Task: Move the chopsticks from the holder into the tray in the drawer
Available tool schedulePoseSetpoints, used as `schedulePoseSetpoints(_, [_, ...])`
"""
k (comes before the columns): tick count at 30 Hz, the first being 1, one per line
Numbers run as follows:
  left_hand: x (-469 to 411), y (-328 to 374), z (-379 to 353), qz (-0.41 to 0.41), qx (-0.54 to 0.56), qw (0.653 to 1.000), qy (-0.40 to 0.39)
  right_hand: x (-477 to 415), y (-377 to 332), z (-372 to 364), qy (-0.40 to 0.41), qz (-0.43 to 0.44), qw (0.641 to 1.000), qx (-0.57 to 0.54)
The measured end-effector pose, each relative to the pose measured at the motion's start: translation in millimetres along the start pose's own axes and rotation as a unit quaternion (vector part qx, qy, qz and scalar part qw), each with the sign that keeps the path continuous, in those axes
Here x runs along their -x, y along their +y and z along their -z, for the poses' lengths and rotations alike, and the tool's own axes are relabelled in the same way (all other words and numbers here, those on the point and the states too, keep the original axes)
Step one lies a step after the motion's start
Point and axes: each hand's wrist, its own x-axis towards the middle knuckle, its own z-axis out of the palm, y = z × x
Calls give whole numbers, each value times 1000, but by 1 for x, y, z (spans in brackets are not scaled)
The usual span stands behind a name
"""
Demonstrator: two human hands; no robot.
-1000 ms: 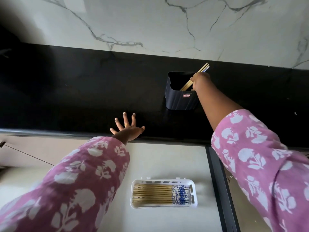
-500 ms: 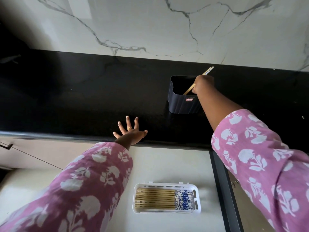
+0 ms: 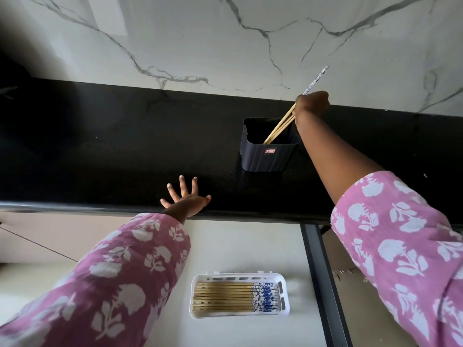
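Looking down through the head camera from my remote station, I record nearest, at 6 o'clock, the white tray point(image 3: 241, 314) lying in the open drawer point(image 3: 238, 246). A row of stored chopsticks point(image 3: 225, 296) lies flat in it, side by side, blue-patterned ends toward 3 o'clock. Pink floral sleeves point(image 3: 112, 284) enter at 7 and 4 o'clock.

Beyond the drawer, the left hand point(image 3: 186, 202) rests on the front edge of the black bench point(image 3: 112, 146), its fingers point(image 3: 181, 184) straight and spread apart, holding nothing.

Farther off, toward 1 o'clock, the dark holder point(image 3: 265, 159) stands upright on the bench. The held chopsticks point(image 3: 279, 130) are tilted, tips inside the holder's mouth, patterned ends rising past the fist toward 1 o'clock. The right hand point(image 3: 313, 103) grips them above the rim, fingers clamped round the shafts. Their exact number I cannot tell.

Farthest is a white marble wall point(image 3: 200, 46) with grey veins.
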Motion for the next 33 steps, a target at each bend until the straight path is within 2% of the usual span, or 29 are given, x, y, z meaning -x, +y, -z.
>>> schedulePoseSetpoints(8, [-3,-4,-4,-16,11,1000,17,10,-26,49,2,0,996,-87])
schedulePoseSetpoints(12, [1,-6,-5,-20,27,999,40,35,-28,78,-13,-30,983,-181])
schedulePoseSetpoints(17, [10,-10,-8,-38,65,995,64,74,-15,101,-100,-140,934,-313])
schedulePoseSetpoints(20, [23,6,-2,-78,152,980,97,89,0,108,-137,-207,894,-373])
schedulePoseSetpoints(23, [46,33,9,-236,249,926,153,106,17,111,-165,-264,856,-414])
schedulePoseSetpoints(27, [88,67,29,-393,371,814,215,126,35,114,-189,-318,816,-444])
schedulePoseSetpoints(29, [105,80,40,-436,402,777,213,136,43,116,-200,-343,791,-465])
schedulePoseSetpoints(33, [130,96,48,-457,449,735,221,156,58,122,-210,-409,746,-482])
